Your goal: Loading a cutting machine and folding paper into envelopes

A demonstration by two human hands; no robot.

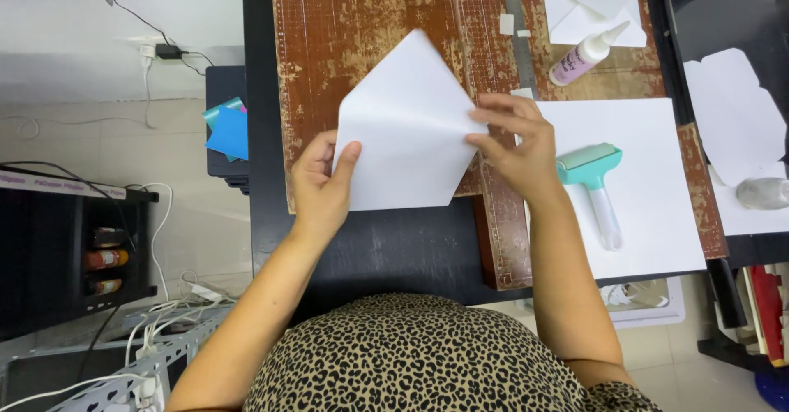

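A folded white paper sheet [408,128] with a pointed top lies over a worn brown cutting mat [329,42] on a black table [394,247]. My left hand [322,183] pinches the sheet's lower left edge, thumb on top. My right hand [518,142] pinches a fold at its right edge with the fingertips. Just right of that hand, a teal roller with a clear handle [593,186] rests on a flat white sheet [649,198].
A glue bottle with a white nozzle [585,55] lies on the mat near another folded white paper [593,7]. A metal ruler [519,42] runs up the mat. Cut white shapes [735,116] sit at the right. Blue paper [227,129] rests on a black box left of the table.
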